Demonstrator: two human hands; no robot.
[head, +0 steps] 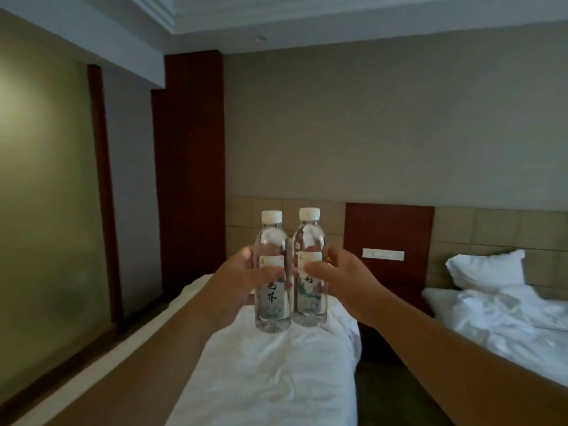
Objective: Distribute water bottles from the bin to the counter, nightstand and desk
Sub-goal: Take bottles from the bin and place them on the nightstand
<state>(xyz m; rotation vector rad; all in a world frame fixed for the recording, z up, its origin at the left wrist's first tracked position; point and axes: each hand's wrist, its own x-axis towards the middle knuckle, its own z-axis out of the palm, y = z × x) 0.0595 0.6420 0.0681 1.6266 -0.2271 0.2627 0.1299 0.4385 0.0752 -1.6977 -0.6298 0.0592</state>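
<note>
Upright | left bottle point(273, 272) in left hand point(246, 279) | right bottle point(309, 265) in right hand point(344, 276)

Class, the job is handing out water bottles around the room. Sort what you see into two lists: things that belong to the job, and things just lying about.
Belongs to the job:
left bottle, held in the left hand
right bottle, held in the right hand

Just lying about:
near bed
far bed
pillow
headboard

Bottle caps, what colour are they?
White on both the left bottle cap and the right bottle cap, seen in the head view.
</note>
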